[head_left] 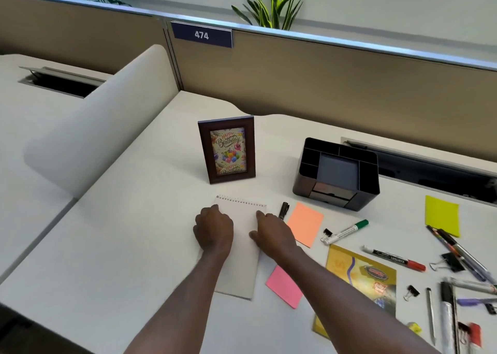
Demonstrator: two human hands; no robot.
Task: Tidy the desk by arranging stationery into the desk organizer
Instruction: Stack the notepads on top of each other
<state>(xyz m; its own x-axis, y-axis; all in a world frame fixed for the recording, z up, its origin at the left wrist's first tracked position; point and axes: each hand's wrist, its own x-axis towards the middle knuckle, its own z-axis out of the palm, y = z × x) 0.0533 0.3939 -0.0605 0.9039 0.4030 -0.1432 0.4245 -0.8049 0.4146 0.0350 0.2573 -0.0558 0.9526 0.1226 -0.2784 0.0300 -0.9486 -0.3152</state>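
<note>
While the left hand curls its fingers over the left edge of the notepad at centre frame, the right hand rests on it, fingers spread. Right of centre, the organizer stands on the bench.

The desk is off-white, the organizer black, the frame dark brown around many-coloured balloons. The notepad is plain white, with an orange note, a pink note, a yellow note, a green-capped marker and a red-capped marker.

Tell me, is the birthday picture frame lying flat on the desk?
No, the picture frame stands upright on the desk, behind the spiral notepad.
</note>
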